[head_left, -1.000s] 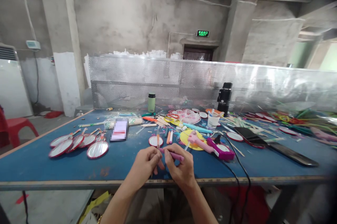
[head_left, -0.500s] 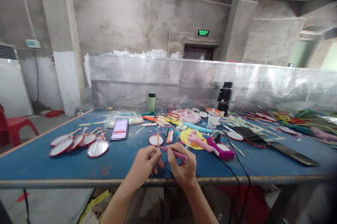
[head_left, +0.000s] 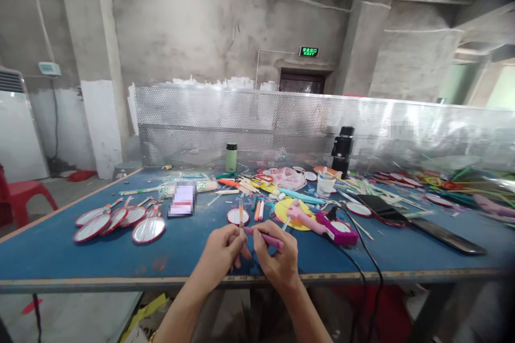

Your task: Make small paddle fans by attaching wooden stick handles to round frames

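The left hand (head_left: 221, 252) is just inside the near edge of the table (head_left: 193, 265), thumb and fingers pinching a slim stick (head_left: 241, 215) upright. Its orange upper part rises clear of the fingertips. The right hand (head_left: 278, 254) is beside it, fingers closed around a purple pen (head_left: 269, 238) in a writing grip. The pen slants, its tip pointing left at the stick, just above the left fingertips; whether the tip touches the wood is hard to make out from here.

Straight beyond the stick, farther from the near edge, lies a white disc (head_left: 232, 217) with a red rim, partly hidden by the stick. Markers (head_left: 257, 211) lie just to the right of this disc. A cluster of similar red-rimmed discs (head_left: 148, 230), some overlapping, lies toward the table's left edge, with short sticks on them. Between the cluster and the markers, farther in, is a phone (head_left: 183, 201), its screen lit.

Right of the right hand, a pink tool (head_left: 311, 221) lies across a yellow disc (head_left: 281, 209), next to a purple block (head_left: 349, 235). Black cables (head_left: 376, 262) run down over the near edge. Toward the far edge stand a green flask (head_left: 231, 159), a white cup (head_left: 325, 187) holding small items, and a black flask (head_left: 341, 152), with a perforated metal screen (head_left: 209, 123) behind.
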Available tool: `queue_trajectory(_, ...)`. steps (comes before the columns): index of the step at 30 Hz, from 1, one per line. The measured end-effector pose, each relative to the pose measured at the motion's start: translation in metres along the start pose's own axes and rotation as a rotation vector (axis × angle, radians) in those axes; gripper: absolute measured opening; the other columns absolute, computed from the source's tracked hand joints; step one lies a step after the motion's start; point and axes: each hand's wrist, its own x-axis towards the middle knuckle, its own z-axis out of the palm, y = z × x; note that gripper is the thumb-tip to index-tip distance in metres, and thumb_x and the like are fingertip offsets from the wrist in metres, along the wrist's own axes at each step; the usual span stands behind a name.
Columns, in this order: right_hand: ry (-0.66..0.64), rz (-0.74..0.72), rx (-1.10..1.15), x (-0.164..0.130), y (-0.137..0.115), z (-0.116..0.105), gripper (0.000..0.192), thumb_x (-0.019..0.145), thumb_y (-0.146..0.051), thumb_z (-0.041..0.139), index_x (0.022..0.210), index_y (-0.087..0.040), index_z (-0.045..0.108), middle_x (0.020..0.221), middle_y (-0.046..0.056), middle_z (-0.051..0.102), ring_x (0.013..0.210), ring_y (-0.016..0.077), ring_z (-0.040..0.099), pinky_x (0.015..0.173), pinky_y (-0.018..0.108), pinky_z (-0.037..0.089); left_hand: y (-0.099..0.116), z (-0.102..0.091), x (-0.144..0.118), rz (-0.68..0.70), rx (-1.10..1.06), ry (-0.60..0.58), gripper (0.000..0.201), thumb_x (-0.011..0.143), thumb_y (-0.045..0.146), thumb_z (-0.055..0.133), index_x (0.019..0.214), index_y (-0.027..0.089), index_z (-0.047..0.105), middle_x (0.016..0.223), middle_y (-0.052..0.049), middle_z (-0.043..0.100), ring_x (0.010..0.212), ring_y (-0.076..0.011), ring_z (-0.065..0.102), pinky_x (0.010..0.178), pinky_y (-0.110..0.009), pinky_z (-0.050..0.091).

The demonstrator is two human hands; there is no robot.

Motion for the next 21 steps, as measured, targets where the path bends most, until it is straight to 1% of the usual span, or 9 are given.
queue_trajectory(4, -0.022, -0.012, 0.009, 0.0001, 0.0001, 0.0004, 0.015, 0.089, -0.014, 0.055, 0.080, -0.020, 0.066, 0.069, 0.000, 0.066, 0.059, 0.0114, 0.059, 0.059, 0.023, 0.045, 0.0010, 0.0003, -0.0007, -0.001, -0.001, -0.002, 0.031, 0.086, 0.045, 0.054, 0.073, 0.018, 0.056, 0.058, -0.002, 0.068, 0.039, -0.0090, 0.048, 0.038, -0.018, 0.033)
queue_trajectory(16, -0.024, -0.011, 0.006, 0.0014, 0.0003, 0.0009, 0.015, 0.089, -0.014, 0.055, 0.079, -0.019, 0.066, 0.068, -0.001, 0.066, 0.059, 0.0109, 0.059, 0.058, 0.022, 0.045, 0.0037, 0.0006, 0.0001, -0.006, -0.017, -0.001, 0.033, 0.085, 0.049, 0.055, 0.073, 0.018, 0.056, 0.054, 0.000, 0.066, 0.036, -0.0085, 0.046, 0.037, -0.018, 0.031)
queue_trajectory(21, 0.003, -0.002, -0.009, -0.0002, 0.0012, 0.0002, 0.016, 0.089, -0.014, 0.055, 0.078, -0.019, 0.065, 0.068, 0.000, 0.066, 0.059, 0.0115, 0.059, 0.059, 0.023, 0.045, 0.0036, 0.0005, -0.0003, -0.008, -0.025, -0.007, 0.033, 0.084, 0.049, 0.055, 0.073, 0.018, 0.056, 0.060, -0.003, 0.069, 0.038, -0.0092, 0.048, 0.037, -0.019, 0.033)
